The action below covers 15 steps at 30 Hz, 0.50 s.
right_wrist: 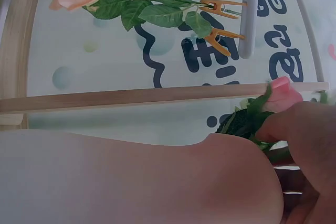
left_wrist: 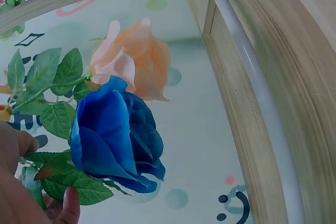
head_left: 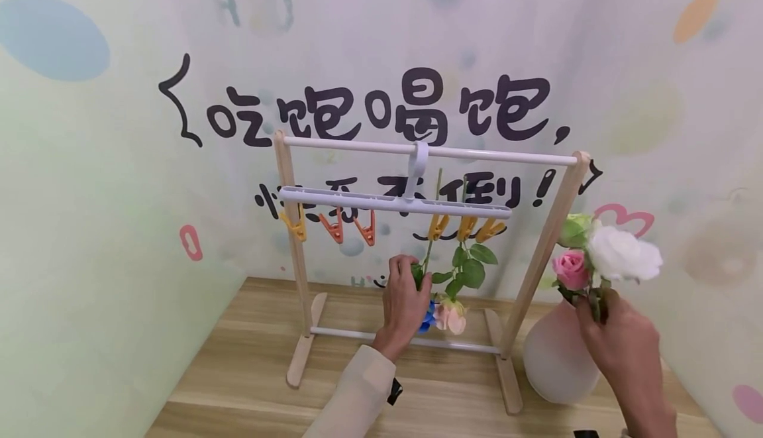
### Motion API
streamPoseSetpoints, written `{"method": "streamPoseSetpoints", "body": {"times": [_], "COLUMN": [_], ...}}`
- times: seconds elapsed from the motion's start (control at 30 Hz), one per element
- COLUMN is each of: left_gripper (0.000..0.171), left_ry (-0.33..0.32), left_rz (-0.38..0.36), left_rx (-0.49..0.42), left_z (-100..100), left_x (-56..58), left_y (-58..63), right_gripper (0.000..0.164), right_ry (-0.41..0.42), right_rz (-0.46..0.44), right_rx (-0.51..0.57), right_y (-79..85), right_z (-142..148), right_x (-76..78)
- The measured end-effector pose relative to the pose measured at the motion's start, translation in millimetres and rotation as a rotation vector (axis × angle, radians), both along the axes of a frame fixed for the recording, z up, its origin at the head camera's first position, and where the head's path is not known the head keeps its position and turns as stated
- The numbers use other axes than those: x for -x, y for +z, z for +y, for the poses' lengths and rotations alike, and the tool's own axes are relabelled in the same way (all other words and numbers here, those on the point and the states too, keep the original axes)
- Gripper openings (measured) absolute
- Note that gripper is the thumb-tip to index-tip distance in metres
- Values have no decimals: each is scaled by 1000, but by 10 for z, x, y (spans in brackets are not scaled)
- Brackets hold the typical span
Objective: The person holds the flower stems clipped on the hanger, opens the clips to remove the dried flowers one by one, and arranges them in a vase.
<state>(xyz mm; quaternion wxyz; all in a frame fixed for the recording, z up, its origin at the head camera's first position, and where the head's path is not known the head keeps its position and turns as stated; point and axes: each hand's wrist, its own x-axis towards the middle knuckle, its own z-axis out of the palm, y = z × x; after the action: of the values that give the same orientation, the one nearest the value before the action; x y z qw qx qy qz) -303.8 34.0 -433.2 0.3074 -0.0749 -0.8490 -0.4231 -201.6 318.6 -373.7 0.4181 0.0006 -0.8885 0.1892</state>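
A blue rose (left_wrist: pixel 118 135) hangs head down, its stem running up to a yellow clip (head_left: pixel 439 227). My left hand (head_left: pixel 405 302) holds its leafy stem just above the bloom, thumb and fingers around the leaves. Beside it a peach rose (head_left: pixel 451 317) hangs the same way from another yellow clip (head_left: pixel 467 228). On the right, my right hand (head_left: pixel 626 345) grips the stems of a pink rose (head_left: pixel 571 269), a white rose (head_left: pixel 622 252) and a pale green flower (head_left: pixel 575 229). These blooms are above a rounded vase (head_left: pixel 557 352), whose mouth is hidden.
A wooden rack (head_left: pixel 551 252) with a white top bar (head_left: pixel 495 154) stands on the wood-grain table (head_left: pixel 238 358). From the bar hangs a white clip hanger (head_left: pixel 357 199). Its left half carries one yellow clip (head_left: pixel 295 226) and two orange clips (head_left: pixel 334 229). A printed wall is behind.
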Motion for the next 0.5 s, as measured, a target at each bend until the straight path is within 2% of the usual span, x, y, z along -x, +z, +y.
{"method": "streamPoseSetpoints", "body": {"times": [0.1, 0.27, 0.43, 0.5], "left_gripper": [31, 30, 30, 30], "left_ry": [-4, -17, -24, -26], "left_rz": [0, -1, -23, -25], "left_rx": [-1, -4, -6, -3], "left_z": [1, -6, -15, -17], "left_x": [1, -4, -21, -25], "left_y": [8, 19, 22, 19], "right_gripper": [25, 46, 53, 59], "right_ry": [-11, -2, 26, 8], "right_rz": [-53, -60, -42, -50], "right_rx": [20, 49, 70, 105], "right_y": [6, 13, 7, 0], "right_z": [17, 36, 25, 9], "right_x": [-20, -37, -46, -63]}}
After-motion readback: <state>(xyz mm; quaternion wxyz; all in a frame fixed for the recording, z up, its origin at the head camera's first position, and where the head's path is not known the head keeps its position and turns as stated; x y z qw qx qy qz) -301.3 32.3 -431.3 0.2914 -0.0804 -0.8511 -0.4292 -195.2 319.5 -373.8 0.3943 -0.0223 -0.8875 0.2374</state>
